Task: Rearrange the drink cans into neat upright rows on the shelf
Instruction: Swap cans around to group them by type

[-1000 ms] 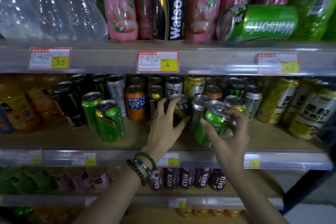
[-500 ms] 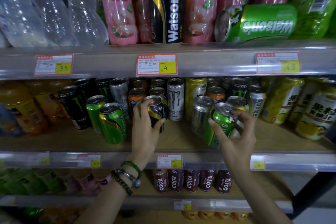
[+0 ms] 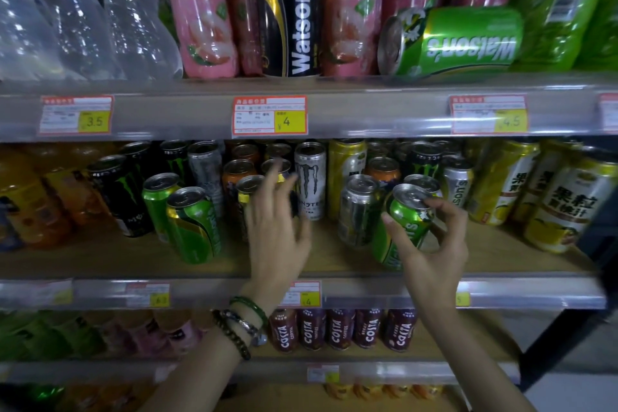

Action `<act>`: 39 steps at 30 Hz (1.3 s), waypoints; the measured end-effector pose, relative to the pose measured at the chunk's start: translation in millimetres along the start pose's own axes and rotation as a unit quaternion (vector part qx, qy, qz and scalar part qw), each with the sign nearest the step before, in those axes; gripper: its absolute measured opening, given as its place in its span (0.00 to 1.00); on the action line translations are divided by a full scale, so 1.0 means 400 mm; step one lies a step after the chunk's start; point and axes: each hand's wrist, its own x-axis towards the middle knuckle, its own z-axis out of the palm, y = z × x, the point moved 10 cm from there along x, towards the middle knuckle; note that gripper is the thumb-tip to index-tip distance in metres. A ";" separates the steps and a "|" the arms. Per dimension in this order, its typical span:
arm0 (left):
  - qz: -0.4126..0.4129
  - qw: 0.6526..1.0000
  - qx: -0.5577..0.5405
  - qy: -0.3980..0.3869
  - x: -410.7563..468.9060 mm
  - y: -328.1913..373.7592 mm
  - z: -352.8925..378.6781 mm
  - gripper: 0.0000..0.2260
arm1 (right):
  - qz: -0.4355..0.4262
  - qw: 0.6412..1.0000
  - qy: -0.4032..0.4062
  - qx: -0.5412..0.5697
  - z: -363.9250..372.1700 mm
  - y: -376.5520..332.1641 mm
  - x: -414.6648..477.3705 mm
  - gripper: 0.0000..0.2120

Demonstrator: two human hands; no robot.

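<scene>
Green can [image 3: 406, 227] tilted in right hand [image 3: 431, 244]

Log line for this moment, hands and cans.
left hand: open by black-yellow can | right hand: gripping tilted green can | top-shelf Watson's can: on side

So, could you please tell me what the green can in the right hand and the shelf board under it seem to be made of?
The green can gripped by the right hand looks like thin aluminium: bare silvery lid with a pull tab, glossy printed wall. The tan shelf board looks like matte wood or wood-effect laminate, faintly grained; which one cannot be told.
</scene>
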 end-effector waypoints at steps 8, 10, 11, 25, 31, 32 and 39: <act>0.017 0.984 -0.063 -0.163 0.000 0.160 0.189 0.29 | -0.008 1.000 0.020 -0.016 -0.059 0.000 0.019 0.25; 0.018 0.985 -0.069 -0.156 0.007 0.163 0.190 0.29 | -0.004 1.000 0.025 -0.015 -0.072 0.003 0.020 0.25; 0.015 0.985 -0.083 -0.154 0.009 0.164 0.188 0.28 | -0.003 1.000 0.024 -0.017 -0.077 0.004 0.020 0.25; -0.075 0.991 -0.041 -0.099 0.025 -0.006 0.071 0.18 | -0.009 1.000 0.007 -0.005 -0.045 -0.011 0.019 0.25; -0.013 0.992 0.088 -0.094 0.007 0.026 0.096 0.25 | 0.000 1.000 -0.004 -0.001 -0.034 -0.009 0.014 0.25; 0.003 0.988 0.129 -0.089 0.006 0.037 0.096 0.26 | -0.001 1.000 -0.005 -0.002 -0.035 -0.009 0.013 0.25; 0.074 0.986 0.139 -0.054 0.041 0.154 0.124 0.36 | -0.008 1.000 0.005 -0.003 -0.055 0.003 0.004 0.26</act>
